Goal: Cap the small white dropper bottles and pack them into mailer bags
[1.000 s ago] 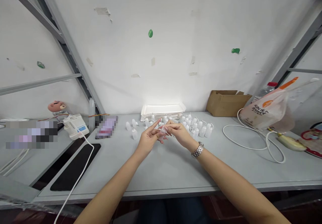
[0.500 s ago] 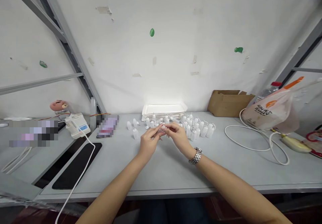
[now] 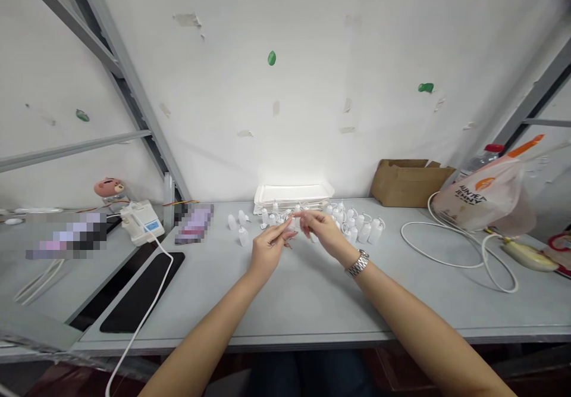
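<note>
Tray stack (image 3: 294,193) taken as reference, at the rear of the bench (image 3: 307,302). On its near side, raised above the bench, the left hand (image 3: 266,248) was nearly closed, thumb against fingers, seemingly about a small pale piece (image 3: 292,222) at the fingertips; most of it was hidden and its identity could not be told. The right hand (image 3: 321,230), nearside and slightly right of the stack, was loosely open, index finger stretched to the piece, others curled, no hold visible. Judged: left steadied, leaving the right finger free to press or guide. Small bottles (image 3: 375,230), some with curved tubes, stood crowded mainly to the stack's near right; three more bottles (image 3: 243,237) were at its near left, perhaps to separate two groups. A cardboard box (image 3: 410,184) sat well right of the stack, presumably out of the hands' way.
</note>
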Action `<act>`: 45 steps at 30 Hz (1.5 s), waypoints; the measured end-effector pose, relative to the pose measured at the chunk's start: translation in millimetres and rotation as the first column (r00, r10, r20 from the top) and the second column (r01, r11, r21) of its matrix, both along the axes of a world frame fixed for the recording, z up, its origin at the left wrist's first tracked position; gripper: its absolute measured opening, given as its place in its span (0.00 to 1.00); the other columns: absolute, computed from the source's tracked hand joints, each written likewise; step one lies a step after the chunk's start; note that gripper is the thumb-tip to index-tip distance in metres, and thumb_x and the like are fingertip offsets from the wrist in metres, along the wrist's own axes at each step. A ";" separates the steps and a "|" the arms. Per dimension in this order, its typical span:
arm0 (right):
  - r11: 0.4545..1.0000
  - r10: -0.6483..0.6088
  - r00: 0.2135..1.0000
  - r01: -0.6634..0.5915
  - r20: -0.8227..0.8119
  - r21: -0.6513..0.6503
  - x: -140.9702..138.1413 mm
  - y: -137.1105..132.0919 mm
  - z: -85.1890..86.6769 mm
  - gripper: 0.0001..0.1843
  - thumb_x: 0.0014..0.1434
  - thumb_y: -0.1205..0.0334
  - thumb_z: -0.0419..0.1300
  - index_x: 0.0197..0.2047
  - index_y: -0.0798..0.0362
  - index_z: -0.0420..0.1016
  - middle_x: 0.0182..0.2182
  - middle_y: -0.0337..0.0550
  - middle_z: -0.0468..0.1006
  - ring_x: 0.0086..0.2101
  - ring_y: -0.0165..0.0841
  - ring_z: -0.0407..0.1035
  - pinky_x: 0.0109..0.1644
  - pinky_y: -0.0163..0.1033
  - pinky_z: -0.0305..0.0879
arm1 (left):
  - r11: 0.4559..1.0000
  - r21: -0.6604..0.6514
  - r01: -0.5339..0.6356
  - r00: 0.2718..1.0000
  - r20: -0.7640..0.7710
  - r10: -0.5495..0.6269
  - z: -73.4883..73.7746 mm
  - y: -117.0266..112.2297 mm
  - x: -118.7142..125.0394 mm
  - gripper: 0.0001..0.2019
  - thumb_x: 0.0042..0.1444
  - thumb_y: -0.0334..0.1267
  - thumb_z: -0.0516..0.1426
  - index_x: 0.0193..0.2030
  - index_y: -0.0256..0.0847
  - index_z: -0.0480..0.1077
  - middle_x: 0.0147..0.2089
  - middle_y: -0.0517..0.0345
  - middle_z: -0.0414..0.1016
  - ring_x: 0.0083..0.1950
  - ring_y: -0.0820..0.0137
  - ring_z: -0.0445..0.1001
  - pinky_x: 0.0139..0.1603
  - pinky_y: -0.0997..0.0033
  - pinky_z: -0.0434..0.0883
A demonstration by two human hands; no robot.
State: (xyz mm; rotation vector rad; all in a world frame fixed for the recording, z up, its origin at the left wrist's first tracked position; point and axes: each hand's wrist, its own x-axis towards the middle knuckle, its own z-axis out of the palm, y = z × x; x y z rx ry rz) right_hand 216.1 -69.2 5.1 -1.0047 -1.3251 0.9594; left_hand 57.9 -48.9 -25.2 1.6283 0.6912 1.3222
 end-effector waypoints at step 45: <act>0.920 -0.194 0.069 -0.334 0.979 0.205 -88.0 81.1 15.4 0.14 0.60 0.71 0.47 0.45 0.60 0.70 0.40 0.53 0.71 0.37 0.35 0.69 0.41 0.39 0.64 | -0.013 -0.516 0.856 0.133 0.246 -0.960 23.4 3.8 -25.9 0.19 0.38 0.39 0.66 0.39 0.31 0.76 0.38 0.50 0.77 0.29 0.66 0.76 0.22 0.71 0.72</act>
